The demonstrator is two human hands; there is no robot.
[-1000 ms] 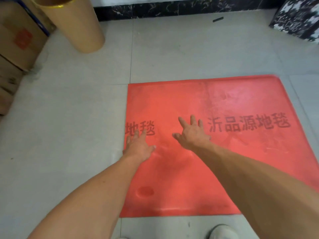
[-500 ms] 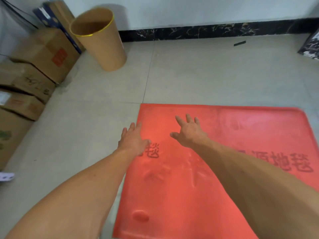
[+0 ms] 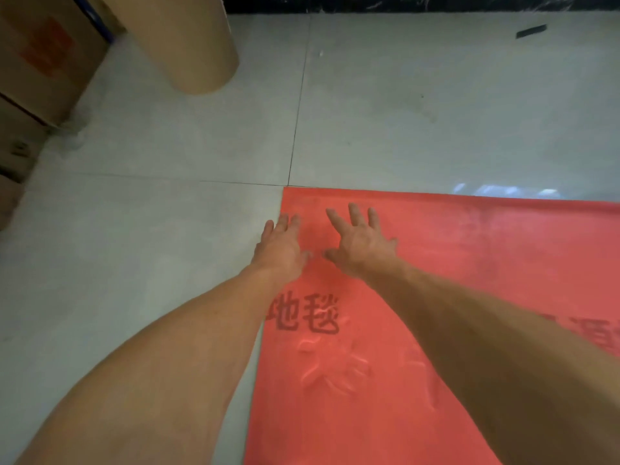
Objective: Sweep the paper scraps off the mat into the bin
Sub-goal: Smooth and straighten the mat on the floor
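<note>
Hands first: my left hand (image 3: 281, 251) and right hand (image 3: 360, 245) lie flat and open, fingers spread, holding nothing, side by side at the far left corner of the red mat (image 3: 469, 263). The left hand straddles the mat's left edge; the right sits fully on it. The mat lies flat on the floor, its long side running left to right across my view and off the frame on the right, with its far edge square to the tile seam. Dark printed characters (image 3: 303, 313) read across that same direction, and below them the surface is dented and creased. The bin (image 3: 191, 45), a tan cylinder, stands upright on the grey tiled floor (image 3: 151, 213), well apart from the mat, beyond and to the left. Cardboard boxes (image 3: 40, 52) are stacked beside it, and a dark marbled skirting (image 3: 402, 1) runs along the wall.
</note>
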